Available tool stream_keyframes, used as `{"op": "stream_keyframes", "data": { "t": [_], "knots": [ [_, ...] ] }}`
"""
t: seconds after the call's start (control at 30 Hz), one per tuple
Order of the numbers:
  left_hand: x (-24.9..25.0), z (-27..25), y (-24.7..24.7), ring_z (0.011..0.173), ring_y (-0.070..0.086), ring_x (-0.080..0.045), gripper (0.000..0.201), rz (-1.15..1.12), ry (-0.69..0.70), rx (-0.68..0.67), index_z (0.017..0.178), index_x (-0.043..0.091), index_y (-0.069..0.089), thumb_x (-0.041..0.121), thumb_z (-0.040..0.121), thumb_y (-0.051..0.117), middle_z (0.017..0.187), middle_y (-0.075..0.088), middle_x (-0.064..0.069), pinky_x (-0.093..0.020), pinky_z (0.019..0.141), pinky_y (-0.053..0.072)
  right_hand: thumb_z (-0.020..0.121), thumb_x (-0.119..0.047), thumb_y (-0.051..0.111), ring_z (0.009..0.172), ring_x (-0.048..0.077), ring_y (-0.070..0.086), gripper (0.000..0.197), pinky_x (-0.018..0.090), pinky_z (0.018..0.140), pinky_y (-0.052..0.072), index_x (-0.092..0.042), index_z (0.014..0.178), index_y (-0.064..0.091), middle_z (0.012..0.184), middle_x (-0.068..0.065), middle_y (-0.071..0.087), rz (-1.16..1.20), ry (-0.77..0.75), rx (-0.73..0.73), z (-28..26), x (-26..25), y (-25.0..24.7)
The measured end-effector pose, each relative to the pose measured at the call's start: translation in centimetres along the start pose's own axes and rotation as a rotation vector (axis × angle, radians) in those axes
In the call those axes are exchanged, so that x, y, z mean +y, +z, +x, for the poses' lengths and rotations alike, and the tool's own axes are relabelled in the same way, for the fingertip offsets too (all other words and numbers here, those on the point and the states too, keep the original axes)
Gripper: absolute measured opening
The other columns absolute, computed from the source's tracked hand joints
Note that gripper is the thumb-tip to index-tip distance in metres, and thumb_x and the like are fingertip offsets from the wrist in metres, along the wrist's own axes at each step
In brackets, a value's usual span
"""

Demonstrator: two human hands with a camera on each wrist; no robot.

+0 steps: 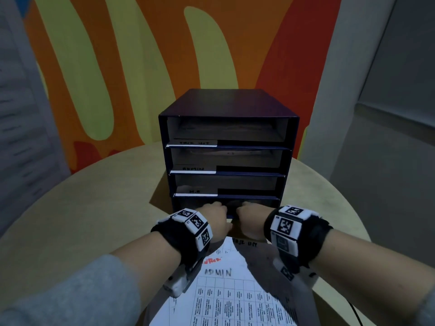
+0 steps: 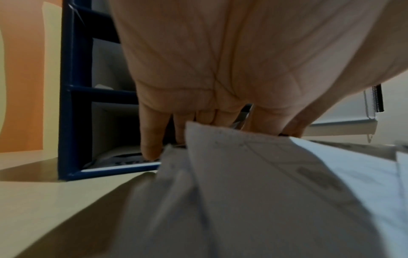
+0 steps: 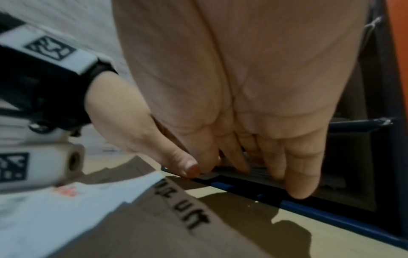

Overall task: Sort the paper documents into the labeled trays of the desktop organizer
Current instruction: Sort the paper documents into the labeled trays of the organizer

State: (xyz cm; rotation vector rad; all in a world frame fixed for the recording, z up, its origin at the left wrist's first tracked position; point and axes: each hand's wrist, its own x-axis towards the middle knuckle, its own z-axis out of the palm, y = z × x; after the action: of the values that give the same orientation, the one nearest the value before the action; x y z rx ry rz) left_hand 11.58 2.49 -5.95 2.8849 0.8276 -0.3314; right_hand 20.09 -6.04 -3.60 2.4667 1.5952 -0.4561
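Observation:
A dark blue desktop organizer [image 1: 226, 102] with several stacked trays stands on the round table, with white labels on its left front lips. One label reads ADMIN [image 1: 193, 168] and the one below it H.R. Both hands reach into the bottom tray. My left hand [image 1: 217, 208] has straight fingers [image 2: 152, 148] pressing on a printed sheet [image 2: 123, 157] lying in that tray. Beside it, my right hand [image 1: 247, 207] lays its straight fingers [image 3: 302, 174] flat on the same sheet [image 3: 260, 172]. A stack of papers [image 1: 226, 290] lies under my wrists, and its top sheet is marked ADMIN.
The beige round table [image 1: 94, 208] has bare surface left and right of the organizer. A wall painted orange and yellow [image 1: 141, 67] rises close behind it. A grey wall [image 1: 376, 137] stands to the right. A second sheet with a handwritten heading [image 3: 187, 206] peeks from under the top one.

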Motion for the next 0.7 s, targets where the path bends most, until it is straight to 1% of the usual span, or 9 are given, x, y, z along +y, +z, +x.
{"op": "stream_keyframes", "data": {
  "t": [0.1,0.2,0.3,0.37,0.43,0.5,0.57,0.63,0.7],
  "knots": [
    [0.2,0.4,-0.3,0.123,0.047,-0.031,0.053,0.001,-0.045,-0.005,0.138,0.007,0.043,0.045,0.101,0.039,0.137,0.043,-0.013,-0.038,0.099,0.040,0.101,-0.022,0.040,0.117,0.026,0.055,0.035,0.031,0.095,0.042,-0.006,0.129,0.054,0.128,0.012,0.057,-0.056,0.015,-0.040,1.3,0.3,-0.1],
    [-0.2,1.3,-0.3,0.120,0.051,-0.030,0.059,0.011,-0.088,-0.022,0.137,0.008,0.046,0.052,0.099,0.038,0.135,0.049,-0.014,-0.036,0.096,0.040,0.102,-0.019,0.039,0.118,0.026,0.055,0.034,0.031,0.094,0.043,-0.006,0.130,0.054,0.129,0.012,0.057,-0.118,0.017,-0.107,3.3,0.8,0.4],
    [-0.5,2.6,-0.1,0.106,0.060,-0.028,0.060,0.011,-0.091,-0.045,0.120,0.004,0.058,0.055,0.100,0.034,0.118,0.062,-0.015,-0.033,0.083,0.042,0.102,-0.019,0.039,0.118,0.027,0.056,0.034,0.031,0.093,0.043,-0.007,0.128,0.057,0.129,0.012,0.058,-0.133,0.035,-0.139,4.6,1.5,0.7],
    [-0.3,3.0,-0.1,0.101,0.061,-0.028,0.063,0.028,-0.096,-0.070,0.112,0.002,0.062,0.055,0.101,0.031,0.111,0.065,-0.015,-0.031,0.077,0.039,0.099,-0.020,0.045,0.116,0.029,0.057,0.032,0.032,0.087,0.044,-0.006,0.124,0.059,0.125,0.014,0.060,-0.058,0.037,-0.095,4.9,2.1,0.9],
    [0.0,3.3,-0.2,0.105,0.060,-0.029,0.064,0.067,-0.112,-0.094,0.113,0.000,0.062,0.053,0.102,0.028,0.113,0.064,-0.017,-0.032,0.079,0.037,0.096,-0.021,0.049,0.115,0.031,0.058,0.031,0.033,0.084,0.044,-0.006,0.120,0.061,0.123,0.014,0.062,-0.005,0.022,-0.051,4.8,2.4,1.0],
    [0.2,3.4,-0.4,0.110,0.058,-0.031,0.066,0.109,-0.112,-0.100,0.117,-0.001,0.060,0.052,0.103,0.024,0.118,0.063,-0.018,-0.034,0.086,0.038,0.097,-0.022,0.049,0.115,0.030,0.059,0.031,0.034,0.085,0.045,-0.006,0.120,0.061,0.122,0.013,0.062,-0.013,0.022,-0.055,5.3,2.5,1.2],
    [0.1,3.6,-0.5,0.113,0.057,-0.032,0.068,0.095,-0.122,-0.128,0.119,-0.002,0.059,0.053,0.103,0.021,0.121,0.061,-0.019,-0.037,0.094,0.039,0.100,-0.021,0.045,0.115,0.029,0.058,0.033,0.034,0.089,0.045,-0.005,0.124,0.059,0.125,0.013,0.060,-0.107,0.035,-0.139,6.2,2.2,1.4],
    [-0.1,3.7,-0.6,0.114,0.057,-0.031,0.070,0.070,-0.108,-0.131,0.120,-0.001,0.059,0.054,0.102,0.021,0.123,0.061,-0.019,-0.035,0.094,0.039,0.102,-0.019,0.041,0.113,0.025,0.057,0.035,0.032,0.095,0.043,-0.005,0.130,0.055,0.131,0.012,0.057,-0.235,0.049,-0.213,6.7,1.8,1.4],
    [-0.1,4.0,-0.6,0.113,0.057,-0.031,0.070,0.048,-0.115,-0.148,0.119,-0.002,0.060,0.054,0.102,0.020,0.122,0.061,-0.019,-0.035,0.092,0.039,0.101,-0.016,0.043,0.115,0.024,0.055,0.035,0.031,0.097,0.041,-0.004,0.132,0.053,0.134,0.011,0.055,-0.303,0.040,-0.227,7.1,1.7,1.2]
  ]
}}
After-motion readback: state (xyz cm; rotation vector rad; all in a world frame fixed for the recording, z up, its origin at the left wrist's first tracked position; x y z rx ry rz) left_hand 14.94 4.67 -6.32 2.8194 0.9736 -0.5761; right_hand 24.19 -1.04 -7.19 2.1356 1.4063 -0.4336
